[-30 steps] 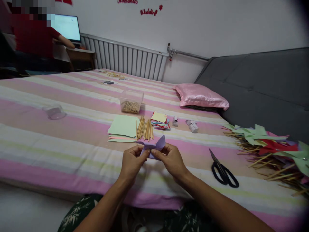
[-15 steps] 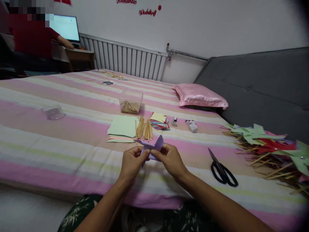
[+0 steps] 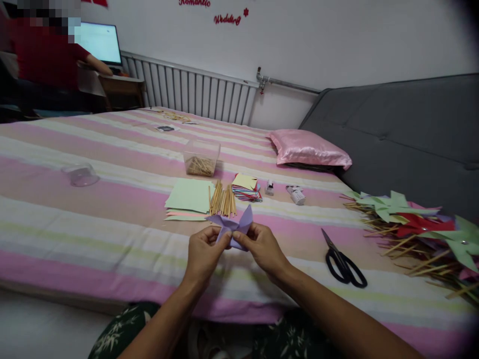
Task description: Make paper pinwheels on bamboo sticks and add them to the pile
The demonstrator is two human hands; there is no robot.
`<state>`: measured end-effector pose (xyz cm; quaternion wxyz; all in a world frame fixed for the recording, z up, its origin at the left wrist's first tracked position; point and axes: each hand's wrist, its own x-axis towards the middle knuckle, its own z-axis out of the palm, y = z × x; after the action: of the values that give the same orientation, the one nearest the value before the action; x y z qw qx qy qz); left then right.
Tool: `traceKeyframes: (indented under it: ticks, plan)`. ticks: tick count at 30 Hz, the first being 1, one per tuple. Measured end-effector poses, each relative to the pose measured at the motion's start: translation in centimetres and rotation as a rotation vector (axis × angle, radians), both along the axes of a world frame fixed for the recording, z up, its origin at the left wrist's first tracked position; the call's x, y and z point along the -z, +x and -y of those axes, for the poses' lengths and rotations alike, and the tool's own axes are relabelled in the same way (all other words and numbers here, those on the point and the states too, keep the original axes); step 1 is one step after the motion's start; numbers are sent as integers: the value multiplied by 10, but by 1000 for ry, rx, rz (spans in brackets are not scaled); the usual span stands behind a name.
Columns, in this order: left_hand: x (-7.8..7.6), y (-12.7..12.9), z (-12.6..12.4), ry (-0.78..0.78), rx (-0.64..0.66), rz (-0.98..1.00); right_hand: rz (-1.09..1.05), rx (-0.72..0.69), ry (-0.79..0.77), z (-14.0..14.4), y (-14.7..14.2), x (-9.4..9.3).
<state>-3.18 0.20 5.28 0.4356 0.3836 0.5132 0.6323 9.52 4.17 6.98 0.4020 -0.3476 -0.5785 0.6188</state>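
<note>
A purple paper pinwheel (image 3: 239, 227) is held between both hands above the front of the bed, its folded blades pointing outward. My left hand (image 3: 204, 252) pinches its left side, thumb near the centre. From the right, my right hand (image 3: 267, 252) grips it the same way, the two thumb tips almost meeting. Just beyond lie a row of wooden sticks (image 3: 223, 199), a stack of pale green paper sheets (image 3: 189, 195) and a pile of small coloured paper pieces (image 3: 246, 187). Black-handled scissors (image 3: 342, 262) rest to the right of my right hand.
Finished pinwheels (image 3: 411, 224) on sticks are heaped at the right. A clear box (image 3: 202, 157) of sticks, a clear lid (image 3: 80, 175), a small bottle (image 3: 270, 187), a white packet (image 3: 297, 194) and a pink pillow (image 3: 309, 148) lie on the bed. A person (image 3: 45, 60) sits at a computer.
The purple pinwheel's blades have shifted slightly between my fingers, and more of its front shows. Both hands keep their grip in nearly the same place. The view has moved slightly.
</note>
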Motion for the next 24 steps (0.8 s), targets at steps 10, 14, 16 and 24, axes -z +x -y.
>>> traceKeyframes:
  ticks: [10,14,16,24]
  plan:
    - [-5,6,3,23,-50,-3,42,21,-22,-1,0,-1]
    - [-4,5,2,4,3,40,58,37,-23,-2,1,0]
    - [-5,4,2,-11,21,50,118,60,55,-3,2,2]
    - [-5,3,-3,-120,78,117,80,18,22,-9,7,-1]
